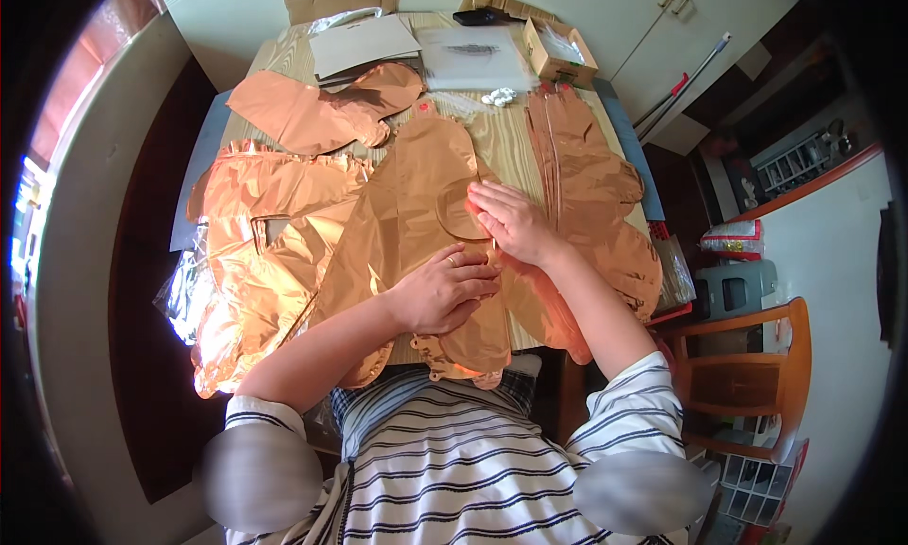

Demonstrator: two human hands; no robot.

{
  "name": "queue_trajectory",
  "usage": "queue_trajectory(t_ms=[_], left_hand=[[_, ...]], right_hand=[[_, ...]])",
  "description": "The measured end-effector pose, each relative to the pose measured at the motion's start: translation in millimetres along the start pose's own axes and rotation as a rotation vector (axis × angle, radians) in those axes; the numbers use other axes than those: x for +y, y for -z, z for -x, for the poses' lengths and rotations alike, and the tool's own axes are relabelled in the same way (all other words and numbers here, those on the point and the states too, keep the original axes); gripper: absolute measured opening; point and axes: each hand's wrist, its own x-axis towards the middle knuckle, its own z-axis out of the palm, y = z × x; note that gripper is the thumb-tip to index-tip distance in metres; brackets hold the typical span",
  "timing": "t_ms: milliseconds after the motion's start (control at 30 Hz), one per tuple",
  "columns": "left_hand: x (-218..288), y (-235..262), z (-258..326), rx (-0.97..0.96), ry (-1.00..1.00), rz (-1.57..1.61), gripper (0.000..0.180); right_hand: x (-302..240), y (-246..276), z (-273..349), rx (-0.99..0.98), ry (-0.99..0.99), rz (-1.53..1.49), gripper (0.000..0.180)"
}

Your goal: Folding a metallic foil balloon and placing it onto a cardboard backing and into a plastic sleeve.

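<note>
A flat copper-coloured foil balloon (407, 195) with a round cut-out in its upper part lies in front of me. My right hand (514, 225) rests on it beside the cut-out, fingers stretched out. Lower down, my left hand (445, 290) is over the foil with its fingers bent and pressed together. A thin white stick-like piece (494, 245) shows between the two hands. What the left fingertips grip is hidden. More flat foil balloons lie around: a wide one (274, 195) on the left, a stack (591, 185) on the right, and one (303, 110) farther back.
Toward the table's far side (284, 58) are a grey-white sheet (364, 45), clear plastic bags (478, 58), a small cardboard box (560, 51), a black object (480, 17) and a white bundle (498, 96). A wooden chair (738, 379) stands at the right; clear plastic (182, 285) hangs at the left edge.
</note>
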Motion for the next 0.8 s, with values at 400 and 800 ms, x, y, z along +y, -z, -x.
queue_trajectory(t_ms=[400, 800], left_hand=[[-0.5, -1.5, 1.1, -0.006, -0.003, -0.014, 0.034], [14.0, 30.6, 28.5, 0.379, 0.197, 0.051, 0.030]], right_hand=[[13.6, -1.6, 0.5, -0.061, 0.031, 0.188, 0.042], [11.0, -0.7, 0.6, -0.218, -0.038, 0.217, 0.056]])
